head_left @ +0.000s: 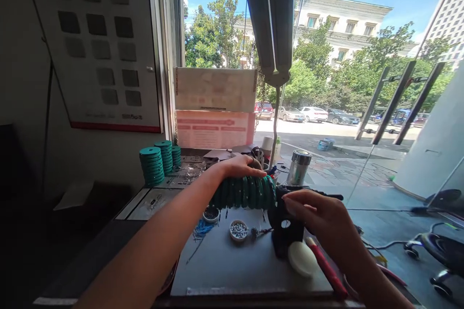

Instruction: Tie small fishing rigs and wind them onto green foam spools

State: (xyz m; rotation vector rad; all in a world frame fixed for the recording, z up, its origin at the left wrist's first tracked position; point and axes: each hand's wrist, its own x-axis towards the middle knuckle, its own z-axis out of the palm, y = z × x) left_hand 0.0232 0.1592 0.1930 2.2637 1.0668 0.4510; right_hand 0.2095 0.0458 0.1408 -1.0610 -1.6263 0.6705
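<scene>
A row of teal discs or spools (242, 192), dotted with small light specks, lies sideways above the table. Its right end meets a black stand (281, 239) with a round hole. My left hand (242, 166) rests over the top of the row, fingers stretched out to the right. At the stand's upper right, my right hand (317, 207) has thumb and fingers pinched together; what they hold, if anything, is too small to make out. Below the row sits a small white dish of round beads (238, 231). A second dish with dark contents (210, 214) is partly hidden behind my left forearm.
Stacks of teal discs (151, 166) stand at the back left. A metal canister (299, 166) is at the back right. Blue strands (203, 228) lie by the dishes. A pale rounded object (302, 259) and a red-handled tool (328, 268) lie near my right forearm.
</scene>
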